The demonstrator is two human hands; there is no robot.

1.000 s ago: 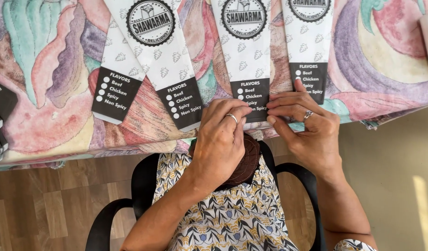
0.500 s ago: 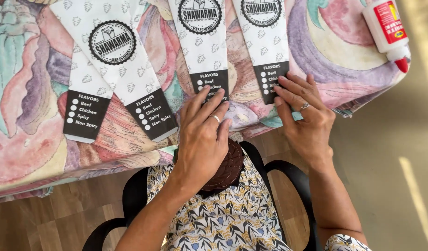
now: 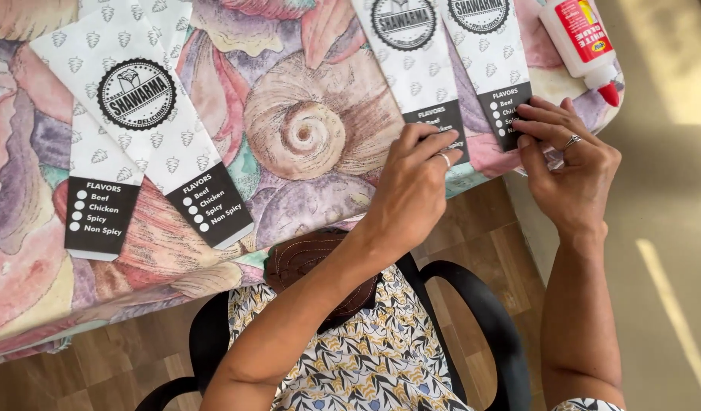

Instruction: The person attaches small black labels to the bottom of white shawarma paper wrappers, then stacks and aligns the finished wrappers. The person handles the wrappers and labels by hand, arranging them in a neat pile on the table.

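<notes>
Both hands press flat, holding nothing: left hand w/ fingers spread on the black end of one paper sleeve, right hand on the next sleeve, near the table edge. Glue bottle lies just beyond. Two more sleeves lie well apart at left, untouched; probably abt halfway.

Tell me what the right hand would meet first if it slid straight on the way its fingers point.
The right hand points left along the table edge. It would probably meet the left hand first, whose fingers rest on the neighbouring paper bag.
</notes>
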